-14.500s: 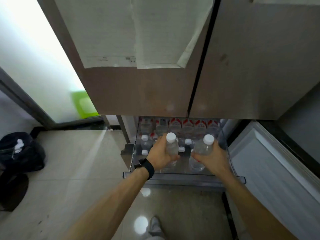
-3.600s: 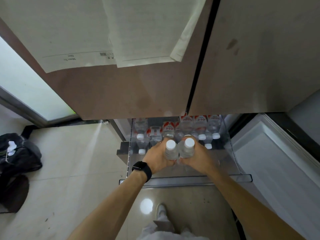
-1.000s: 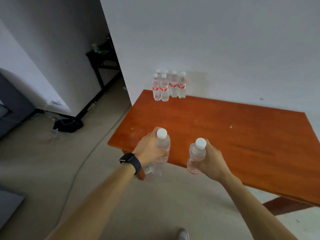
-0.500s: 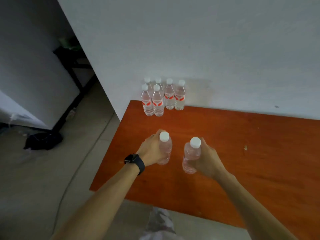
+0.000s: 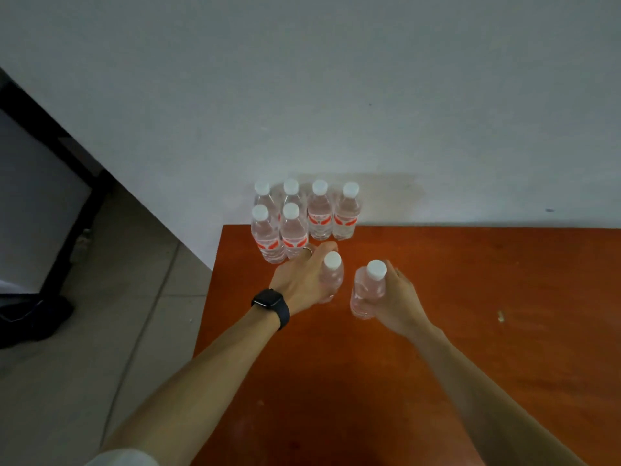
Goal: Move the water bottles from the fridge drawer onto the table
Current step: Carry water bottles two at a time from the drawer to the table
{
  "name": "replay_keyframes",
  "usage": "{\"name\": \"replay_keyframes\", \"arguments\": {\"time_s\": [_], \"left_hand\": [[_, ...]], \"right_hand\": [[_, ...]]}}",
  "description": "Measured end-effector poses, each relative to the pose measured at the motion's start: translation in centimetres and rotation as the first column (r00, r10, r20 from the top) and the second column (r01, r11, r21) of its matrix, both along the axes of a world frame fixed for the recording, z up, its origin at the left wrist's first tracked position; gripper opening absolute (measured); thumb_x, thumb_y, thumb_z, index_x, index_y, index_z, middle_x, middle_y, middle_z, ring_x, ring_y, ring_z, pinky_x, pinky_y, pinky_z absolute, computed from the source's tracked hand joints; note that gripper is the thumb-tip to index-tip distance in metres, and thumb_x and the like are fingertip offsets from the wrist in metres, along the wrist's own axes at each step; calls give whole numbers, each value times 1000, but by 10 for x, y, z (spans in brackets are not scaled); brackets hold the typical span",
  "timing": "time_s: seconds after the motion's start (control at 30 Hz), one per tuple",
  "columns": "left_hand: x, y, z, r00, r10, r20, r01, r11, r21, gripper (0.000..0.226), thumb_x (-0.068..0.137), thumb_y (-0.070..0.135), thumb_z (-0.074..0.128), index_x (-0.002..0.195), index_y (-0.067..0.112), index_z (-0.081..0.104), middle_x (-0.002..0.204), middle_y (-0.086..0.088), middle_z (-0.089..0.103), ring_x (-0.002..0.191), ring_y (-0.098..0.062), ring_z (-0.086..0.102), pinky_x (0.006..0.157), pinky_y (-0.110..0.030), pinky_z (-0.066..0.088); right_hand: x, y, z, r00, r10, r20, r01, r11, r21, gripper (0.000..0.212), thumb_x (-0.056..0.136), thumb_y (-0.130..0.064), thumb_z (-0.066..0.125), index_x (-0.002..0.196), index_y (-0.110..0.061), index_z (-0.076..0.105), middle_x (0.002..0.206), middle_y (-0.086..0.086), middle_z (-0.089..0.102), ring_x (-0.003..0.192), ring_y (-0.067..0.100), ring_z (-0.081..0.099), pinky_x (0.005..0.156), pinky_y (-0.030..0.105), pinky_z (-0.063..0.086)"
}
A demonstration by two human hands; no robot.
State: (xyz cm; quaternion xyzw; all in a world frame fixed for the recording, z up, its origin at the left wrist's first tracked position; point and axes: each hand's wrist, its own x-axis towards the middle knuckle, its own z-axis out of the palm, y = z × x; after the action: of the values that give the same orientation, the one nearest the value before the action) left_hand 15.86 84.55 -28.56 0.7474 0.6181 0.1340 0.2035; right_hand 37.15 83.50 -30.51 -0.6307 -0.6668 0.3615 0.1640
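Both hands are over the orange-brown table [image 5: 470,331], each around a clear water bottle with a white cap. My left hand [image 5: 299,280], a black watch on its wrist, grips one water bottle [image 5: 331,274] just in front of the standing group. My right hand [image 5: 398,304] holds the other bottle [image 5: 368,290] a little to the right. Several bottles with red labels [image 5: 302,220] stand upright in two rows at the table's far left corner against the wall. Whether the held bottles touch the tabletop I cannot tell.
A white wall [image 5: 369,95] runs along the table's far edge. To the left lies a tiled floor [image 5: 84,331] with a black frame [image 5: 67,196] and a dark bag [image 5: 30,317]. The table's left edge is near my left forearm.
I have come closer to the table. Both hands have carried their bottles forward, toward the group of bottles at the far left corner.
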Motion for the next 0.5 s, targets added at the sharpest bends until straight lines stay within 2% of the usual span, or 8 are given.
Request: {"name": "replay_keyframes", "arguments": {"time_s": [0.1,0.13,0.2,0.33,0.43,0.5], "left_hand": [[-4,31,-8,982,-26,-185,61,981,186,62,69,49,75,119,36,39,86,10,60,92,-19,63,81,-30,39],[-5,40,-10,969,-21,-246,82,967,239,66,67,52,76,121,36,42,90,9,66,103,-18,61,88,-34,33],[-5,54,-12,950,5,-312,97,946,310,72,65,58,76,125,36,44,99,9,73,118,-16,55,90,-39,23],[-4,77,-12,926,55,-372,97,921,378,75,69,62,72,130,30,40,96,10,74,122,-17,54,94,-45,21],[-7,85,-19,898,86,-432,95,920,381,79,69,60,77,131,27,42,98,8,73,120,-17,54,97,-48,23],[-10,88,-25,886,110,-451,76,924,374,82,66,66,78,128,25,44,104,5,72,115,-18,57,97,-48,25]], "right_hand": [[-8,28,-9,999,-24,47,23,999,33,78,67,-39,89,132,-33,45,134,-2,49,118,17,50,89,32,48],[-11,37,-11,998,-46,41,44,998,41,80,68,-37,89,134,-34,45,135,-1,47,116,18,51,87,31,48],[-16,56,-12,997,-74,24,73,996,52,79,69,-34,89,135,-33,46,134,0,47,109,15,52,83,29,47],[-27,89,-16,998,-59,21,56,993,105,71,72,-36,86,131,-29,48,129,-3,51,104,8,46,75,21,38],[-32,102,-22,999,-49,-3,49,993,112,73,73,-30,84,135,-28,45,126,-5,53,113,13,50,75,21,39],[-35,104,-25,996,-69,-54,75,992,104,78,72,-29,85,136,-29,41,125,-8,54,111,13,53,75,19,42]]}}
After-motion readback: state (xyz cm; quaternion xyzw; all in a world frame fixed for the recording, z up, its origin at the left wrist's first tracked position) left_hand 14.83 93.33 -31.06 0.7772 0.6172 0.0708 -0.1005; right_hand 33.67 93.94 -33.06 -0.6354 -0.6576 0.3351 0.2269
